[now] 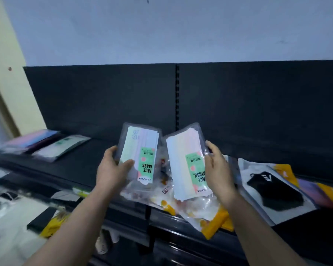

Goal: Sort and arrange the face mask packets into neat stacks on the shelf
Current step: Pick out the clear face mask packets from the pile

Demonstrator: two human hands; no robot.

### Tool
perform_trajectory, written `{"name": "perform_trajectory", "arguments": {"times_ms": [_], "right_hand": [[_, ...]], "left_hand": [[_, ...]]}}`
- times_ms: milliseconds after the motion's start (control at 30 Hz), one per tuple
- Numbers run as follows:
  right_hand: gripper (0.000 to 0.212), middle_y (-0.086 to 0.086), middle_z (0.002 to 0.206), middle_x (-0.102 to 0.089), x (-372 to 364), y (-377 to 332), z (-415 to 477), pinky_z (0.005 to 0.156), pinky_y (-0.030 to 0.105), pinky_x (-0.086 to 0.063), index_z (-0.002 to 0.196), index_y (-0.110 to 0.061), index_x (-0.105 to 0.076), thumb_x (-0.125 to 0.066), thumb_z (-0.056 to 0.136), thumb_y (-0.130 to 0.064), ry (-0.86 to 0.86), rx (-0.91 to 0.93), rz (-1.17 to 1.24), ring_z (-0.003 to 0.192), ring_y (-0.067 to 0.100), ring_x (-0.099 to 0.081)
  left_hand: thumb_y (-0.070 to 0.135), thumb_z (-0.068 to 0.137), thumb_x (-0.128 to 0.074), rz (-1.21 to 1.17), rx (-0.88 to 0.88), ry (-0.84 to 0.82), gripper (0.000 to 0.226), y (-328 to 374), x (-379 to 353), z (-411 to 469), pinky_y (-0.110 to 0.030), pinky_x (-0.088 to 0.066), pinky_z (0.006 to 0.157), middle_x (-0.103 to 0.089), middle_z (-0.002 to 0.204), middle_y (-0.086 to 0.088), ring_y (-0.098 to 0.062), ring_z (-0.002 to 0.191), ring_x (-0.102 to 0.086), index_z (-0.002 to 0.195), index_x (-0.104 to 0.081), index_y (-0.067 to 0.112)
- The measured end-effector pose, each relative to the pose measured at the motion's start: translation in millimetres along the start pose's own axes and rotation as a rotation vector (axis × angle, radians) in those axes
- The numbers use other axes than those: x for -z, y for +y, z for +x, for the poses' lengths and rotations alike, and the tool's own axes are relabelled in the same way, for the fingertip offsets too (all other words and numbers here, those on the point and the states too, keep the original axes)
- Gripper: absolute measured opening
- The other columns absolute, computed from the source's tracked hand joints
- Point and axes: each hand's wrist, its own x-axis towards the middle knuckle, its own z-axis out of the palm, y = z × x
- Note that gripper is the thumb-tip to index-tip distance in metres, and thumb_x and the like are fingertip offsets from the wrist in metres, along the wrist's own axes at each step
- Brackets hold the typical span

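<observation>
- Two bare forearms reach up from the bottom edge towards the shelf [81,162], a dark ledge running from left to right.
- Below the ledge at lower left lie blurred items, one of them yellow; I cannot tell what they are.
- At the front lip of the shelf, a loose pile [215,221] of clear packets with yellow-orange trim hangs partly over the edge.
- The left hand [112,169] grips the left packet [140,150] at its lower left corner, thumb curled across the front and fingers hidden behind. The packet is held off the shelf, nearly upright, with its green "FACE MASK" label turned sideways.
- The right hand [217,169] pinches the right packet [185,162] along its right edge, thumb on the front. This packet has the same green label, tilts slightly left and is held above the pile.
- The two held packets sit side by side, their top corners close together.
- To the right, the black-mask packet [275,191] lies flat on the shelf over other coloured packets.
- Far left on the shelf, the green-label packet [62,147] lies flat just beside the pink-and-blue packet [31,141].
- Behind everything stands the dark back panel [104,96], and above it a pale wall [161,29].
</observation>
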Motion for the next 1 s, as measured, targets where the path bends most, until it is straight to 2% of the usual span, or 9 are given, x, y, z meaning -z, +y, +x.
{"name": "perform_trajectory", "arguments": {"times_ms": [33, 133, 233, 333, 467, 567, 733, 867, 1000], "right_hand": [[0.038, -0.001, 0.094, -0.066, -17, -5, -4, 0.057, 0.034, -0.05, 0.137, -0.038, -0.039, -0.032, 0.102, -0.024, -0.02, -0.009, 0.002, 0.074, 0.013, -0.063], [0.04, 0.002, 0.082, -0.064, -70, -22, -13, 0.051, 0.03, -0.041, 0.137, -0.037, -0.041, -0.032, 0.102, -0.019, -0.047, -0.006, 0.006, 0.063, 0.016, -0.057], [0.04, 0.006, 0.081, -0.065, -119, -38, -21, 0.054, 0.032, -0.041, 0.134, -0.037, -0.045, -0.033, 0.101, -0.018, -0.067, -0.011, 0.031, 0.061, 0.018, -0.055], [0.039, 0.0, 0.077, -0.062, -168, -56, -29, 0.052, 0.031, -0.04, 0.131, -0.037, -0.047, -0.033, 0.101, -0.017, -0.088, -0.015, 0.063, 0.058, 0.017, -0.054], [0.036, -0.004, 0.091, -0.07, -234, -78, -42, 0.053, 0.037, -0.047, 0.129, -0.042, -0.046, -0.034, 0.102, -0.022, -0.151, -0.038, 0.114, 0.075, 0.03, -0.067], [0.033, -0.007, 0.092, -0.07, -272, -89, -50, 0.061, 0.043, -0.054, 0.127, -0.048, -0.045, -0.034, 0.102, -0.029, -0.2, -0.073, 0.128, 0.077, 0.026, -0.069], [0.039, -0.005, 0.099, -0.069, -317, -102, -47, 0.063, 0.046, -0.055, 0.125, -0.05, -0.047, -0.036, 0.1, -0.022, -0.204, -0.087, 0.182, 0.077, 0.023, -0.068], [0.04, -0.004, 0.095, -0.071, -349, -102, -38, 0.064, 0.045, -0.055, 0.129, -0.045, -0.047, -0.036, 0.099, -0.02, -0.206, -0.117, 0.227, 0.078, 0.027, -0.068], [0.04, -0.005, 0.098, -0.07, -384, -105, -20, 0.071, 0.048, -0.055, 0.131, -0.04, -0.046, -0.036, 0.099, -0.019, -0.22, -0.149, 0.279, 0.085, 0.029, -0.068]], "left_hand": [[0.026, 0.081, -0.071, 0.026, 0.006, 0.008, 0.069, -9, 16, 4, -0.046, -0.053, 0.09, -0.06, 0.125, -0.001, -0.023, 0.101, -0.063, 0.14, -0.037, 0.02], [0.025, 0.081, -0.072, 0.035, 0.026, 0.003, 0.069, -34, 64, 20, -0.048, -0.053, 0.09, -0.061, 0.125, -0.001, -0.023, 0.101, -0.064, 0.14, -0.037, 0.019], [0.026, 0.078, -0.074, 0.033, 0.03, 0.016, 0.071, -57, 109, 38, -0.049, -0.053, 0.09, -0.061, 0.123, 0.0, -0.023, 0.101, -0.064, 0.139, -0.038, 0.021], [0.027, 0.077, -0.074, 0.056, 0.052, 0.033, 0.068, -81, 156, 53, -0.05, -0.054, 0.086, -0.063, 0.116, -0.001, -0.024, 0.098, -0.065, 0.137, -0.04, 0.025], [0.032, 0.072, -0.074, 0.11, 0.12, 0.067, 0.073, -121, 222, 68, -0.049, -0.055, 0.086, -0.063, 0.12, -0.005, -0.027, 0.098, -0.065, 0.137, -0.04, 0.03], [0.026, 0.078, -0.072, 0.168, 0.159, 0.126, 0.068, -144, 262, 74, -0.047, -0.054, 0.087, -0.061, 0.121, -0.004, -0.027, 0.1, -0.063, 0.138, -0.041, 0.024], [0.028, 0.075, -0.071, 0.138, 0.273, 0.178, 0.063, -185, 304, 87, -0.048, -0.057, 0.077, -0.068, 0.109, -0.006, -0.028, 0.089, -0.067, 0.132, -0.042, 0.029], [0.022, 0.082, -0.069, 0.103, 0.31, 0.189, 0.063, -202, 310, 101, -0.031, -0.052, 0.059, -0.068, 0.107, -0.009, -0.023, 0.079, -0.067, 0.137, -0.039, 0.025], [0.027, 0.076, -0.067, 0.105, 0.279, 0.197, 0.061, -211, 315, 136, -0.044, -0.058, 0.076, -0.067, 0.111, -0.004, -0.025, 0.09, -0.068, 0.132, -0.042, 0.029]]}}
